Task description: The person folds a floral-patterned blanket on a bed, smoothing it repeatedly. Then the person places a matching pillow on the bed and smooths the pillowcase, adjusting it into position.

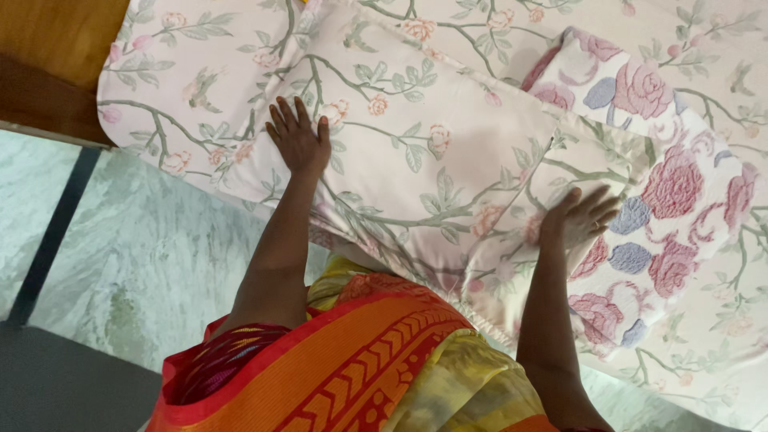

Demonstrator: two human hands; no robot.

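A pillow (416, 144) in a pale pink case with green leafy branches and small flowers lies on the bed in front of me. My left hand (298, 134) rests flat on its left end, fingers spread. My right hand (578, 216) lies open on its right end, blurred, fingers apart, touching the fabric near where a folded quilt (664, 192) with large pink roses and blue leaves begins. Neither hand grips anything.
The bed sheet (160, 56) carries the same floral print. A wooden bed frame (56, 48) shows at the top left. Grey-green marble floor (136, 256) with a dark strip lies at the left. My orange, red and yellow garment (368, 360) fills the bottom middle.
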